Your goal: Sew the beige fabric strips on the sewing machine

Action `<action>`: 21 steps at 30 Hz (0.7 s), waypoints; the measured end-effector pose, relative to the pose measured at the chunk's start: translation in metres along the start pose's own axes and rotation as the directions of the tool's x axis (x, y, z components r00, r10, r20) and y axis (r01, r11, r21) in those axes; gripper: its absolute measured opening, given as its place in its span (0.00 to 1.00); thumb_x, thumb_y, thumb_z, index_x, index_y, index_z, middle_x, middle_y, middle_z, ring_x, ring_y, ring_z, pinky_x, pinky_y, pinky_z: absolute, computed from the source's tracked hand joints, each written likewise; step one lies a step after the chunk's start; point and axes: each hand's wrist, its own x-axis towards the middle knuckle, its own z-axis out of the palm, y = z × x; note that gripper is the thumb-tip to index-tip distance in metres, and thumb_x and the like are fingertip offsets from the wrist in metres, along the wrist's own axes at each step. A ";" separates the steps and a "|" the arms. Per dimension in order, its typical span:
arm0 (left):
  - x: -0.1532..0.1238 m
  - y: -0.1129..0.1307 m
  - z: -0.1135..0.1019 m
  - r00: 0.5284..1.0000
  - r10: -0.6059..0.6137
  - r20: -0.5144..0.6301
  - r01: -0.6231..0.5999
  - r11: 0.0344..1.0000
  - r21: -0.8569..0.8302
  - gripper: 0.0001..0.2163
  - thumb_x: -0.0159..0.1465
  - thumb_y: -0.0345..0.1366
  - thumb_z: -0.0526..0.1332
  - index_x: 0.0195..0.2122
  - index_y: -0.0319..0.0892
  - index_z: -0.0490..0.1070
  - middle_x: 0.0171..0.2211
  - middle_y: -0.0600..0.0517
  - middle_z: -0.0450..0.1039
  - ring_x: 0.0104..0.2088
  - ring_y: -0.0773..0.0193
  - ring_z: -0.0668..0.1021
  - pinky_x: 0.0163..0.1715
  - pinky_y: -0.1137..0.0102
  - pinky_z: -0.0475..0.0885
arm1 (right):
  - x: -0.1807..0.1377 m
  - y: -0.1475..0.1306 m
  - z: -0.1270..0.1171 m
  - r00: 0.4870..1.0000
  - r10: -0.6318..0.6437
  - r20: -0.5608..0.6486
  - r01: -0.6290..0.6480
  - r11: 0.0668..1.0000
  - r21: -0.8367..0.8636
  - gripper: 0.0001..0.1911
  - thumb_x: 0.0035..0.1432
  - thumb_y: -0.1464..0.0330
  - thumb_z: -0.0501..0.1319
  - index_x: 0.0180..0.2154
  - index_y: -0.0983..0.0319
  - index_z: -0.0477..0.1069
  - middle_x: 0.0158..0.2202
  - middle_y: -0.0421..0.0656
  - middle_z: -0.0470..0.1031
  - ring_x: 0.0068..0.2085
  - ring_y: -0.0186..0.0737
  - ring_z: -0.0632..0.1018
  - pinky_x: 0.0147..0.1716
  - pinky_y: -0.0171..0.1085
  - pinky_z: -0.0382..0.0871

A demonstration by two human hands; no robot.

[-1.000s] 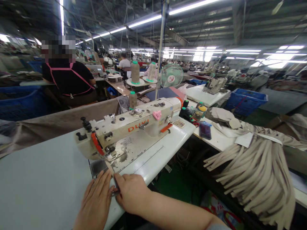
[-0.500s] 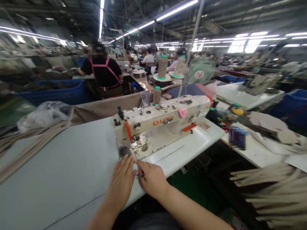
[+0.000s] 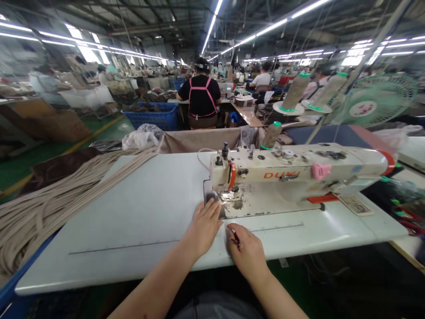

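A cream sewing machine [image 3: 299, 170] with orange lettering stands on the white table [image 3: 133, 221]. My left hand [image 3: 203, 226] lies flat on the table just in front of the needle area, fingers stretched out toward the metal plate [image 3: 252, 206]. My right hand [image 3: 247, 250] rests beside it to the right, fingers curled around a small dark-and-red tool [image 3: 235, 237] that I cannot name. The beige strip seen earlier under the needle is not clearly visible.
A long pile of beige strips [image 3: 49, 199] drapes over the table's left end. Thread cones [image 3: 294, 93] and a green fan [image 3: 378, 99] stand behind the machine. A person in a black top with pink straps [image 3: 200, 99] sits at the station beyond, near a blue crate [image 3: 154, 117].
My view has swung to the left, so the strip pile at the right left the picture and another appeared at the left. Both hands stayed in front of the needle and drew slightly apart.
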 end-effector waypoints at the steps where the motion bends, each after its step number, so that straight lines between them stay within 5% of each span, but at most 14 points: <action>1: 0.001 -0.001 0.000 1.000 -0.007 0.003 0.007 1.000 -0.006 0.21 0.76 0.38 0.52 0.67 0.38 0.64 0.68 0.43 0.67 0.71 0.52 0.64 0.70 0.48 0.60 | 0.000 0.000 0.000 1.000 -0.005 -0.001 0.005 1.000 -0.003 0.12 0.62 0.76 0.54 0.45 0.60 0.71 0.34 0.42 0.78 0.34 0.39 0.78 0.35 0.35 0.68; 7: 0.009 -0.008 0.005 0.999 -0.040 0.012 0.041 0.992 -0.118 0.20 0.73 0.36 0.55 0.66 0.41 0.65 0.66 0.43 0.69 0.69 0.51 0.67 0.68 0.48 0.62 | 0.000 -0.001 0.001 1.000 -0.023 -0.011 0.023 1.000 0.004 0.11 0.64 0.76 0.53 0.45 0.60 0.70 0.32 0.40 0.75 0.32 0.39 0.76 0.34 0.35 0.66; 11: 0.021 -0.033 0.013 0.996 -0.071 -0.054 0.050 0.947 -0.316 0.16 0.70 0.36 0.55 0.55 0.42 0.74 0.58 0.44 0.76 0.62 0.52 0.74 0.64 0.53 0.69 | -0.007 -0.009 0.003 1.000 0.002 -0.029 -0.003 0.999 -0.038 0.11 0.59 0.76 0.53 0.41 0.59 0.69 0.29 0.39 0.72 0.30 0.39 0.74 0.31 0.37 0.64; 14: 0.046 -0.066 0.029 0.987 -0.161 -0.013 0.146 0.926 -0.348 0.17 0.67 0.40 0.54 0.49 0.38 0.76 0.51 0.40 0.78 0.52 0.48 0.79 0.58 0.53 0.74 | -0.012 -0.010 0.010 1.000 0.022 0.003 -0.022 0.994 -0.109 0.09 0.56 0.73 0.55 0.39 0.58 0.68 0.29 0.39 0.73 0.29 0.40 0.72 0.29 0.37 0.63; 21: 0.113 -0.117 0.064 0.967 -0.202 0.152 0.238 0.933 -0.271 0.18 0.63 0.39 0.54 0.49 0.43 0.78 0.47 0.44 0.82 0.60 0.43 0.75 0.62 0.53 0.68 | -0.017 -0.006 0.022 0.994 0.072 0.077 -0.051 0.966 -0.252 0.11 0.50 0.67 0.60 0.39 0.56 0.65 0.32 0.39 0.74 0.29 0.39 0.73 0.27 0.37 0.63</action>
